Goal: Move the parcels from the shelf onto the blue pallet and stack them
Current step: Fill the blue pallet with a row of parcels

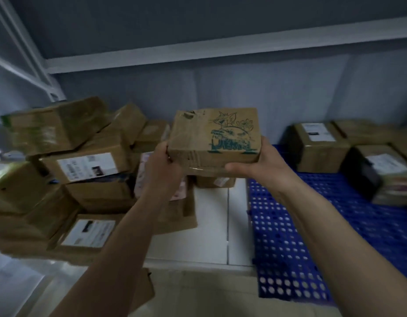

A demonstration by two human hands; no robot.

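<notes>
The held box (214, 136) is matt brown cardboard printed in green ink, with glossy clear tape along its lower edge. At 3 o'clock lies the perforated blue plastic pallet (312, 236); at 9 o'clock, tape-wrapped, shiny cardboard parcels (60, 126) bearing white paper labels.

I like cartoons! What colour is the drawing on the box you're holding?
Dark green, printed on the brown cardboard box. It shows in the head view.

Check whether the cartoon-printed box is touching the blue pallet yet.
Apart. The head view shows the cartoon-printed box held in the air by the left hand and right hand, left of the blue pallet.
</notes>
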